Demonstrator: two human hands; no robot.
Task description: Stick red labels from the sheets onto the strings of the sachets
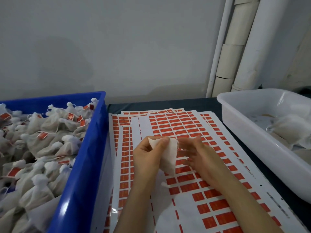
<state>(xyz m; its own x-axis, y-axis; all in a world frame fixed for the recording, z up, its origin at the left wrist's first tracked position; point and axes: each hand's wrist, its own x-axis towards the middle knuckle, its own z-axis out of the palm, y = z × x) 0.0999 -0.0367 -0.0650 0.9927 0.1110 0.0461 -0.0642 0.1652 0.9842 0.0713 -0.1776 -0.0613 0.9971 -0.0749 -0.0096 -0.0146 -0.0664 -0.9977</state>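
**Sachet held above the label sheets**

Head view: the left hand [148,157] grips a white sachet [168,158] by its upper corner, thumb curled over the cloth, just above the sheets of red labels [183,126]. The right hand [200,158] pinches the string [177,145] at the sachet's right edge. A blue crate [94,132] on the left holds tagged sachets [42,140]. A white tub [242,125] stands on the right.
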